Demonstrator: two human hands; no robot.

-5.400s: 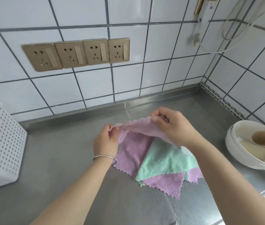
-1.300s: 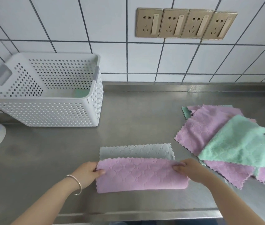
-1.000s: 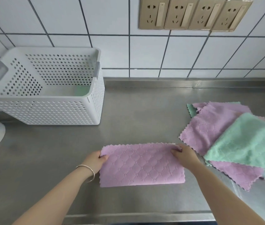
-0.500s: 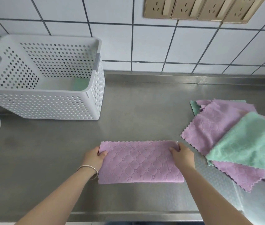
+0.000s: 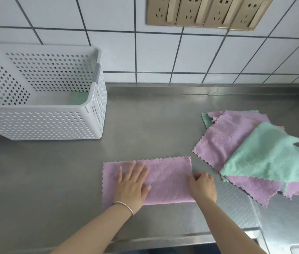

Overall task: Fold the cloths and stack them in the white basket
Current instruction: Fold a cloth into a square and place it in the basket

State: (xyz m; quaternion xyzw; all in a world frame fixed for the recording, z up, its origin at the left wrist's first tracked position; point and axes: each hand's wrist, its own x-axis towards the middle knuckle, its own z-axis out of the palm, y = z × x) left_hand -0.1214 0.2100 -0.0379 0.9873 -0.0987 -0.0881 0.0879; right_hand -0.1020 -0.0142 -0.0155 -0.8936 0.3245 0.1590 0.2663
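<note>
Lying flat on the counter, right of the basket and nearer the camera, the folded purple cloth. Left hand flat on its left half, fingers spread. Right hand at its right edge, fingers curled; pinching or not, cannot tell. Unfolded pile further right of basket; green cloth inside basket.

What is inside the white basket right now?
Through the open top of the white basket, a patch of green cloth shows on the floor at the right end. The near wall hides most of it, so how many cloths lie there cannot be told.
</note>
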